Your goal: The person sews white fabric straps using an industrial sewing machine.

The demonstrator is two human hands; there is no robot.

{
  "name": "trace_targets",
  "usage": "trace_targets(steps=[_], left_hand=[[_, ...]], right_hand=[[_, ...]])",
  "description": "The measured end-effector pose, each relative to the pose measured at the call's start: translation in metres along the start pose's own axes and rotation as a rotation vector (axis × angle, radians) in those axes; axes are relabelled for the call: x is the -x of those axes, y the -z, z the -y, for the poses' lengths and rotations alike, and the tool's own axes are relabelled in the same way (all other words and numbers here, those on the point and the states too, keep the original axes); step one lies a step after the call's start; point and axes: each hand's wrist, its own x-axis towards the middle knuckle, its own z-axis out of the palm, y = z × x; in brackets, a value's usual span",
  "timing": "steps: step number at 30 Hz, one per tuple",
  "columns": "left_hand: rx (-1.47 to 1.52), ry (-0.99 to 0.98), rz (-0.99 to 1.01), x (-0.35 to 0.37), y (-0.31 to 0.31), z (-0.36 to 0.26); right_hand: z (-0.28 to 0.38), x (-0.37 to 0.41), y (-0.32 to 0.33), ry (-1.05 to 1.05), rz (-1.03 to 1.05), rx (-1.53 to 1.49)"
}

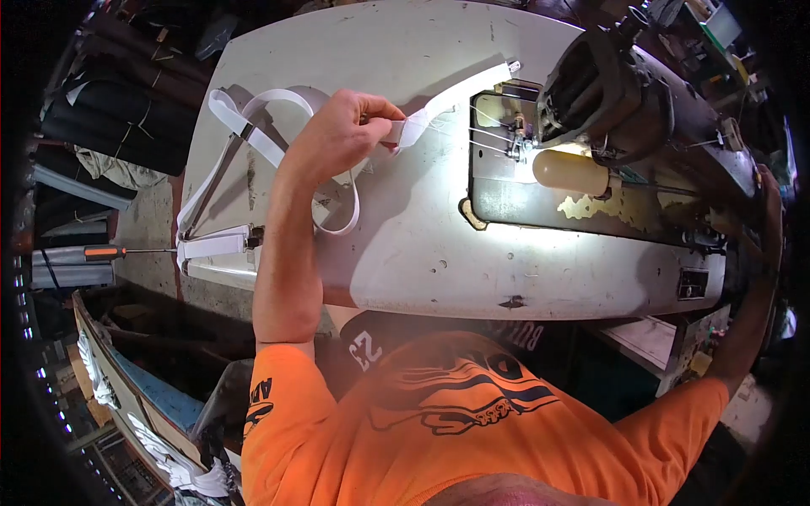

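Observation:
My left hand [350, 131] pinches the end of a white webbing strap [439, 101] between thumb and fingers, over the sewing table. From there the padded-looking part of the strap slants up to the right, with a small metal piece at its tip. Thin threads run from it to the needle area of the industrial sewing machine [624, 93]. A loose loop of white strap [278, 97] lies left of my wrist. At the far right edge, my right hand [769, 190] reaches up beside the machine's end; its fingers are mostly hidden.
A screwdriver [105, 252] with an orange and black handle points at the left table edge, near a white strap piece [215, 244]. A pale roller-shaped part [569, 172] sits by the needle area. Dark material rolls [118, 126] lie left; a wooden bin [139, 379] stands lower left.

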Motion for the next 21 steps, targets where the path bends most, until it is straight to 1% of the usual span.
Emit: trace_targets(steps=[1, 4, 7, 8, 11, 12, 13, 14, 15, 17, 19, 20, 21], left_hand=[[0.009, 0.007, -0.006, 0.001, -0.004, -0.002], [-0.226, -0.084, -0.152, 0.010, -0.023, -0.015], [-0.618, -0.262, -0.235, 0.010, -0.042, -0.017], [-0.627, -0.328, -0.300, 0.008, -0.050, -0.013], [-0.699, -0.357, -0.449, -0.005, -0.066, -0.007], [-0.752, -0.328, -0.412, -0.007, -0.067, -0.009], [-0.805, -0.296, -0.377, -0.008, -0.067, -0.012], [-0.858, -0.261, -0.344, -0.009, -0.066, -0.015], [-0.866, -0.239, -0.314, -0.011, -0.064, -0.017], [-0.873, -0.187, -0.260, -0.018, -0.062, -0.021], [-0.835, -0.225, -0.304, -0.027, -0.061, -0.015], [-0.821, -0.233, -0.325, -0.031, -0.059, -0.008], [-0.857, -0.234, -0.338, -0.039, -0.055, -0.002]], right_hand=[[0.001, -0.003, -0.001, 0.002, -0.001, -0.002], [0.003, -0.002, -0.003, 0.011, 0.009, -0.010], [0.004, 0.001, -0.001, 0.023, 0.017, -0.012], [0.008, -0.004, -0.004, 0.035, 0.019, -0.018], [0.006, -0.002, -0.011, 0.046, 0.024, -0.034], [0.006, 0.001, -0.018, 0.052, -0.003, -0.079], [0.007, 0.004, -0.027, 0.061, -0.053, -0.154], [0.019, 0.017, -0.044, 0.087, -0.158, -0.322], [0.009, 0.018, -0.053, 0.132, -0.258, -0.391], [0.021, 0.037, -0.075, 0.323, -0.436, -0.294], [0.046, 0.050, -0.095, 0.540, -0.588, -0.219], [0.045, 0.049, -0.094, 0.411, -0.613, -0.180], [0.057, 0.047, -0.090, 0.123, -0.542, -0.351]])
